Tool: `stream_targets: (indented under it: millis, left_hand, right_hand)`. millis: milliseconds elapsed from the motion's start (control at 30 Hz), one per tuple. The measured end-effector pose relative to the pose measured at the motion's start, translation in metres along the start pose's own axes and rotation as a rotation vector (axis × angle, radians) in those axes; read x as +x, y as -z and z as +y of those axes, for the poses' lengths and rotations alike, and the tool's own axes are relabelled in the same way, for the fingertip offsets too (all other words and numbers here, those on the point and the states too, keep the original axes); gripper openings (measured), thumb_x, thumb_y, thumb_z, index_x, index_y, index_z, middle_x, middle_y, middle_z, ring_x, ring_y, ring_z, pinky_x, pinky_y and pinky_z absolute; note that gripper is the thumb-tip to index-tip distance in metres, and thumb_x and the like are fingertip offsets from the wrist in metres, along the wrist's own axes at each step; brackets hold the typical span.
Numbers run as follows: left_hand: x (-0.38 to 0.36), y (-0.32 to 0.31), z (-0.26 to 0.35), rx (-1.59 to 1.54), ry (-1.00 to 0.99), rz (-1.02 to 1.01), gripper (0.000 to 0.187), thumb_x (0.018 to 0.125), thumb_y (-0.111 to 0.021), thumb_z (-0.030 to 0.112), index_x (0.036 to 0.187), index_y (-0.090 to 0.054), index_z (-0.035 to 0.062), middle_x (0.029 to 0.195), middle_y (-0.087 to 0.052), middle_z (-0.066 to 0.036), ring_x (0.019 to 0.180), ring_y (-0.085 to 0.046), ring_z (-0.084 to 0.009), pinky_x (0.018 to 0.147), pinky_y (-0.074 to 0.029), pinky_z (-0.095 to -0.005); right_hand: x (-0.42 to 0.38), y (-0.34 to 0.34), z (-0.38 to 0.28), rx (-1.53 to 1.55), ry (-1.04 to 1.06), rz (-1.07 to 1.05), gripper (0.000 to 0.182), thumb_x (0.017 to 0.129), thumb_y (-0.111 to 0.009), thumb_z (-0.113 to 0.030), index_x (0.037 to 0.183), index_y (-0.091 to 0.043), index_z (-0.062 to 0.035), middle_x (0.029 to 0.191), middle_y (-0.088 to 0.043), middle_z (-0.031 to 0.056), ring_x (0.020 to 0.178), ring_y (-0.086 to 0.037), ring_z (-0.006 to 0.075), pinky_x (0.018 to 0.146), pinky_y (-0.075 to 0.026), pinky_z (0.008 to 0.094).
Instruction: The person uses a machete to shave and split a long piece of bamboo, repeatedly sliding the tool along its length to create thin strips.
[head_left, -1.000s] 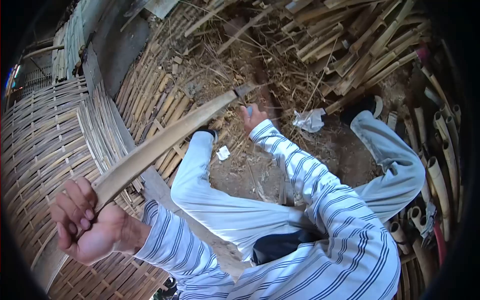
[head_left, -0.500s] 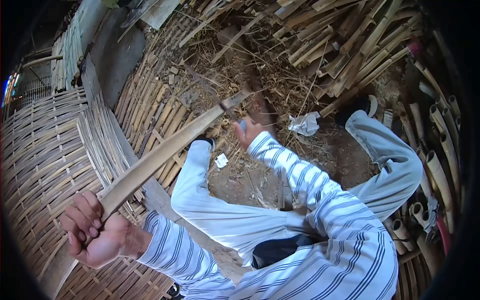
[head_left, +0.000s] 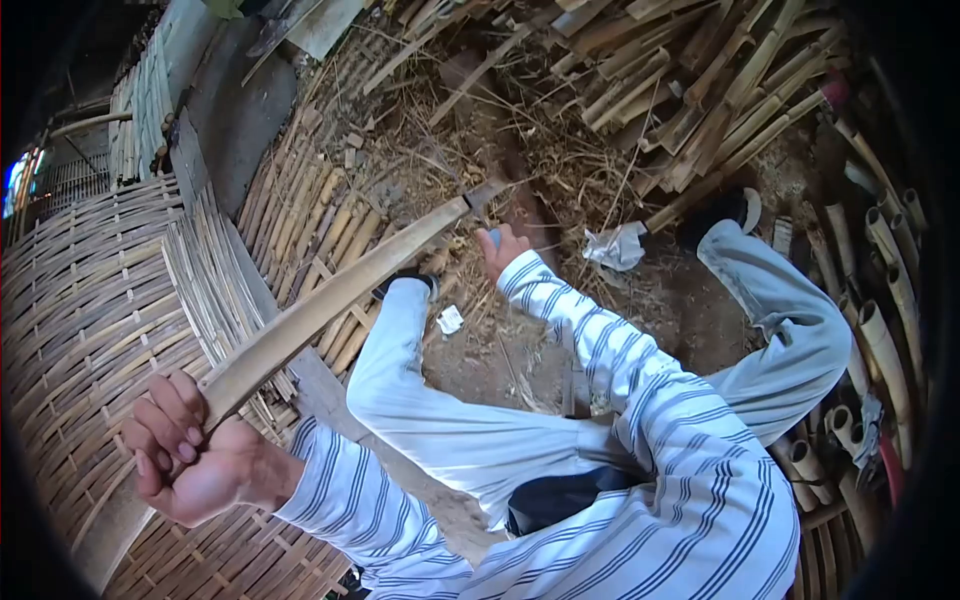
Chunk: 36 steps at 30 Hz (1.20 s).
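My left hand (head_left: 205, 455) is closed around a long, flat split bamboo strip (head_left: 330, 300). The strip slants from the lower left up to the middle of the view, its far end just above my right hand. My right hand (head_left: 503, 250), closed in a fist, grips a knife by its blue handle (head_left: 494, 237). The knife's blade is hard to make out against the straw; a dark line crosses the strip close to its far end. Both hands come out of striped sleeves.
Shavings and straw (head_left: 440, 150) litter the ground ahead. Split bamboo pieces (head_left: 720, 90) lie heaped at the upper right, with bamboo poles (head_left: 880, 340) at the right. A woven bamboo panel (head_left: 90, 300) spreads on the left. White scraps of paper (head_left: 615, 246) lie between my legs.
My right hand has shifted slightly forward, and the dark line across the strip now lies nearer its far end. My left hand keeps its hold, almost unmoved. The view has shifted a little.
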<state>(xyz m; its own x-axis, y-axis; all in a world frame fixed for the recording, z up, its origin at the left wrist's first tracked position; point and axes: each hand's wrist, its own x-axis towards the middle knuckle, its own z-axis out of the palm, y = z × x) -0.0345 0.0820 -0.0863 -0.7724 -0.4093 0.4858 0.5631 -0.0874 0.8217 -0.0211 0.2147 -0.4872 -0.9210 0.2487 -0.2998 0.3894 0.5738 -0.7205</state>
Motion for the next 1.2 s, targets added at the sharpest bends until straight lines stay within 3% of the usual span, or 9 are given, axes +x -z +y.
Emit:
stream_targets:
  millis: [167, 267, 600, 700, 800, 833, 933, 1100, 1200]
  left_hand:
    - [0.000, -0.014, -0.008, 0.072, -0.014, 0.023, 0.024, 0.070, -0.045, 0.018, 0.056, -0.026, 0.0163, 0.049, -0.022, 0.002, 0.047, -0.021, -0.0097, 0.048, -0.019, -0.0262]
    - [0.001, -0.003, 0.003, -0.022, 0.052, -0.077, 0.025, 0.069, -0.047, 0.018, 0.055, -0.026, 0.0165, 0.050, -0.023, 0.002, 0.049, -0.023, -0.0104, 0.050, -0.019, -0.0263]
    - [0.003, 0.002, 0.002, -0.111, 0.099, -0.250, 0.026, 0.070, -0.049, 0.016, 0.056, -0.027, 0.0154, 0.051, -0.024, 0.002, 0.051, -0.023, -0.0102, 0.050, -0.019, -0.0265]
    - [0.004, 0.005, 0.004, -0.044, 0.080, -0.167, 0.026, 0.068, -0.050, 0.016, 0.056, -0.027, 0.0147, 0.052, -0.023, 0.002, 0.051, -0.023, -0.0110, 0.052, -0.020, -0.0274]
    - [0.008, 0.008, 0.001, -0.054, 0.100, -0.178, 0.025, 0.068, -0.050, 0.015, 0.056, -0.027, 0.0145, 0.052, -0.023, 0.001, 0.052, -0.023, -0.0114, 0.053, -0.021, -0.0276]
    - [0.010, 0.008, 0.000, -0.073, 0.095, -0.186, 0.025, 0.068, -0.049, 0.015, 0.056, -0.027, 0.0146, 0.052, -0.022, 0.001, 0.052, -0.023, -0.0114, 0.053, -0.021, -0.0275]
    - [0.011, 0.003, -0.001, -0.052, 0.081, -0.189, 0.026, 0.070, -0.051, 0.014, 0.057, -0.028, 0.0149, 0.052, -0.024, 0.002, 0.050, -0.022, -0.0106, 0.052, -0.020, -0.0264]
    - [0.024, 0.013, -0.005, -0.032, 0.073, -0.159, 0.027, 0.071, -0.052, 0.014, 0.057, -0.028, 0.0146, 0.052, -0.024, 0.002, 0.051, -0.022, -0.0105, 0.052, -0.021, -0.0264]
    - [0.024, 0.016, -0.005, -0.022, 0.065, -0.175, 0.028, 0.072, -0.052, 0.015, 0.058, -0.028, 0.0147, 0.052, -0.024, 0.002, 0.051, -0.023, -0.0101, 0.052, -0.021, -0.0261]
  right_hand:
    - [-0.012, 0.049, -0.007, 0.157, 0.006, -0.395, 0.048, 0.090, -0.043, -0.051, 0.108, -0.051, -0.0073, 0.074, -0.061, 0.0289, 0.072, -0.061, 0.0473, 0.062, -0.051, 0.0489]
    - [0.008, 0.012, 0.010, 0.034, -0.100, -0.083, 0.046, 0.090, -0.044, -0.050, 0.106, -0.050, -0.0072, 0.069, -0.058, 0.0305, 0.070, -0.060, 0.0483, 0.060, -0.049, 0.0525]
    - [0.041, -0.010, 0.046, 0.009, -0.096, -0.158, 0.049, 0.090, -0.042, -0.050, 0.108, -0.048, -0.0048, 0.077, -0.060, 0.0318, 0.076, -0.059, 0.0502, 0.066, -0.049, 0.0539]
    - [0.022, 0.033, 0.021, 0.023, -0.039, -0.378, 0.052, 0.090, -0.042, -0.052, 0.108, -0.048, -0.0038, 0.084, -0.059, 0.0339, 0.080, -0.058, 0.0499, 0.068, -0.048, 0.0539]
    - [0.028, 0.045, 0.029, 0.060, -0.203, -0.505, 0.057, 0.089, -0.040, -0.054, 0.119, -0.046, -0.0056, 0.100, -0.057, 0.0333, 0.098, -0.054, 0.0504, 0.085, -0.044, 0.0518]
    - [0.039, -0.006, 0.069, -0.012, -0.162, -0.254, 0.052, 0.090, -0.042, -0.051, 0.110, -0.047, -0.0037, 0.085, -0.058, 0.0343, 0.081, -0.057, 0.0507, 0.069, -0.048, 0.0537]
    - [0.059, -0.037, 0.106, -0.036, -0.177, -0.152, 0.052, 0.090, -0.041, -0.052, 0.111, -0.047, -0.0051, 0.085, -0.058, 0.0334, 0.081, -0.057, 0.0520, 0.071, -0.047, 0.0551]
    - [0.037, 0.024, 0.082, -0.031, -0.181, -0.502, 0.060, 0.088, -0.036, -0.059, 0.129, -0.041, -0.0150, 0.102, -0.055, 0.0355, 0.094, -0.056, 0.0504, 0.083, -0.044, 0.0565]
    - [0.058, -0.012, 0.122, -0.108, -0.332, -0.340, 0.062, 0.090, -0.034, -0.058, 0.128, -0.039, -0.0090, 0.112, -0.052, 0.0323, 0.102, -0.053, 0.0495, 0.086, -0.043, 0.0548]
